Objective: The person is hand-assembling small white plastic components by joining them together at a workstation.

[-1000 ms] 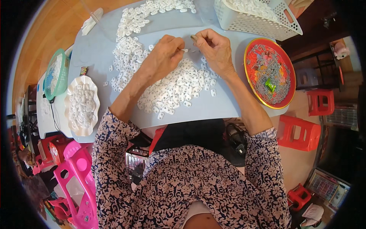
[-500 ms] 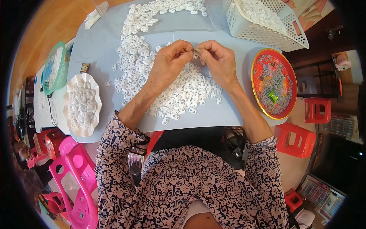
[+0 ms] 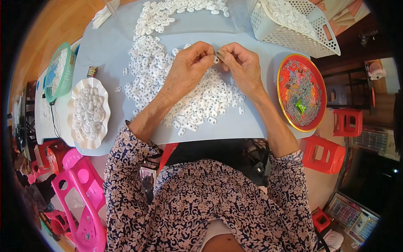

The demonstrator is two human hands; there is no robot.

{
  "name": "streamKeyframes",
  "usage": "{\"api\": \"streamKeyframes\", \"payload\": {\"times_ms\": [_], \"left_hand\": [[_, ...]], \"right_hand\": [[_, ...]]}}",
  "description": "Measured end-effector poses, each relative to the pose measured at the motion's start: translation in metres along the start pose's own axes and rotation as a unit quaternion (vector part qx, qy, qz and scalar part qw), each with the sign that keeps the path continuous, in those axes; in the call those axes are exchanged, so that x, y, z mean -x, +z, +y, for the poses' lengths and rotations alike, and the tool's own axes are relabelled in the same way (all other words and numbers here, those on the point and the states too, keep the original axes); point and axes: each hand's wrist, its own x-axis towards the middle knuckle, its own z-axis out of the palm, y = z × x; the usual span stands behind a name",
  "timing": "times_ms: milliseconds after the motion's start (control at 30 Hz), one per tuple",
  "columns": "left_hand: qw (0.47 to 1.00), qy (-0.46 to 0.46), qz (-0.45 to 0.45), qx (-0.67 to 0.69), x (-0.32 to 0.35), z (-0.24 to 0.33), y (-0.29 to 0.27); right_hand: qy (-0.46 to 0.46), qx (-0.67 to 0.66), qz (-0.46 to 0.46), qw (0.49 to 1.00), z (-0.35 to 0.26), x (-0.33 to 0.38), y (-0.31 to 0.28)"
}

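My left hand (image 3: 191,65) and my right hand (image 3: 241,67) meet fingertip to fingertip above a heap of small white plastic pieces (image 3: 197,105). Between them shows one small white plastic piece (image 3: 216,60), pinched by thumb and finger from both sides. Whether anything else sits in the fingertips is too small to tell. The loose pieces are rounded oblongs with dark holes. To my right a red round tray with a gold rim (image 3: 280,101) holds many grey screw-like parts (image 3: 304,75) and a green wrapped packet (image 3: 300,106).
A scalloped white dish (image 3: 107,113) of finished-looking white pieces stands at left, a small wrapped sweet (image 3: 92,71) behind it. Further left is a green basket (image 3: 67,77). A white perforated basket (image 3: 289,40) stands far right. Pink chairs (image 3: 77,201) and red stools (image 3: 323,154) surround the grey table (image 3: 113,50).
My fingertips have shifted slightly, with the right hand's fingers a little further apart from the left's. The white piece between them shows more plainly. The whole view has tilted a little.
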Motion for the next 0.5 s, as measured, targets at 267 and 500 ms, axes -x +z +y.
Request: {"api": "streamKeyframes", "payload": {"times_ms": [267,500], "left_hand": [[0.999,0.035,0.005,-0.041,0.0015,0.0012,0.0015],[0.997,0.023,0.0,-0.072,0.0031,0.0079,0.0014]], "right_hand": [[0.003,0.022,-0.004,1.0,0.0004,0.0002,0.0002],[-0.003,0.04,-0.009,0.999,0.0025,0.0011,0.0002]]}}
